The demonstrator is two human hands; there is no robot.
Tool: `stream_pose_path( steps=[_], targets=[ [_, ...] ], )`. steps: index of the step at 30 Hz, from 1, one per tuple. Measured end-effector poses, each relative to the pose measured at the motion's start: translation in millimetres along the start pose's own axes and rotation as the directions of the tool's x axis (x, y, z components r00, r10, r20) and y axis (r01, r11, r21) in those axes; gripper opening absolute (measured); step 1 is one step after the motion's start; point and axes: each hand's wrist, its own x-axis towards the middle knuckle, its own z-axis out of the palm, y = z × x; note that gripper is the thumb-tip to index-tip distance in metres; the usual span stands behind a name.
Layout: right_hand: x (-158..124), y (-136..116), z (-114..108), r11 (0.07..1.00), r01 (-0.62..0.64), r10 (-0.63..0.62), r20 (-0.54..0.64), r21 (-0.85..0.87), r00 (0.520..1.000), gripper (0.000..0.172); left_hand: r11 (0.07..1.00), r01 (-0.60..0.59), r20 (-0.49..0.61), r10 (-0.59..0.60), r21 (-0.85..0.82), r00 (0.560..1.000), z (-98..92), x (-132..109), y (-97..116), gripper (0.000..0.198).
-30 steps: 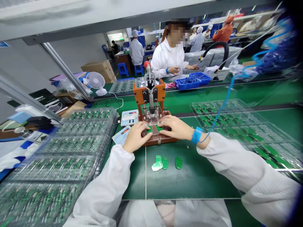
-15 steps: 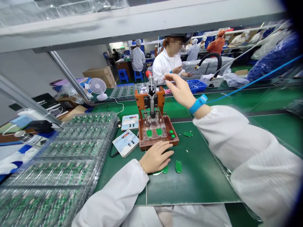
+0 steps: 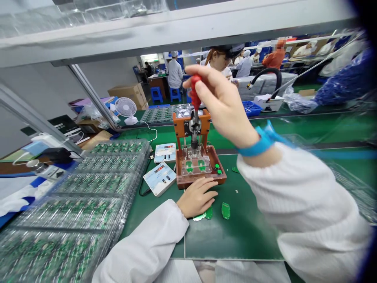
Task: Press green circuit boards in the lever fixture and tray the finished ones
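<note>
In the head view my right hand [image 3: 226,106], a blue wrist strap below it, has its fingers curled round the red lever handle [image 3: 195,92] of a toggle-clamp press. The press is an orange-brown test fixture [image 3: 193,129] with a metal plunger. Under the plunger, two green circuit boards [image 3: 202,165] sit in its clear plate. My left hand [image 3: 198,198] lies flat with fingers stretched in front of the fixture's base. It partly covers a few loose boards [image 3: 209,212]. Another green board [image 3: 226,211] lies just right of that hand.
Stacked clear trays of circuit boards [image 3: 97,184] fill the left side. Two white meter boxes [image 3: 160,178] with red digits stand left of the fixture. A small white fan [image 3: 126,108] and a blue bin [image 3: 251,108] are farther back. A co-worker [image 3: 219,61] sits opposite.
My right hand has moved left from the open air and closed round the red handle, which now stands more upright. My left hand has stayed by the fixture's base.
</note>
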Motion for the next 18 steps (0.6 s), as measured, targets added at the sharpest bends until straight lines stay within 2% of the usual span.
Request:
stream_pose_path(
  steps=[2,4,9,15,18],
  targets=[
    [-31,-10,4,0.979,0.162,-0.16,0.031,-0.123,0.987,0.03,1.0,0.003,-0.003,-0.003,-0.006,1.0,-0.8,0,0,0.021],
    [-52,-16,9,0.953,0.225,-0.22,0.051,-0.204,0.974,0.035,1.0,0.012,0.005,-0.011,-0.012,1.0,-1.8,1,0,0.021],
    [-66,-11,18,0.931,0.256,-0.265,-0.001,-0.259,0.964,0.043,0.999,0.043,0.058,-0.041,-0.022,0.997,-2.4,4,4,0.021],
    [-97,21,35,0.904,0.342,-0.365,-0.045,-0.256,0.93,0.051,0.996,0.073,0.088,-0.068,-0.047,0.994,-0.9,2,4,0.02],
    [-110,30,44,0.917,0.299,-0.333,-0.096,-0.263,0.938,0.054,0.996,0.075,0.104,-0.069,-0.055,0.992,-0.5,1,3,0.019]
  ],
)
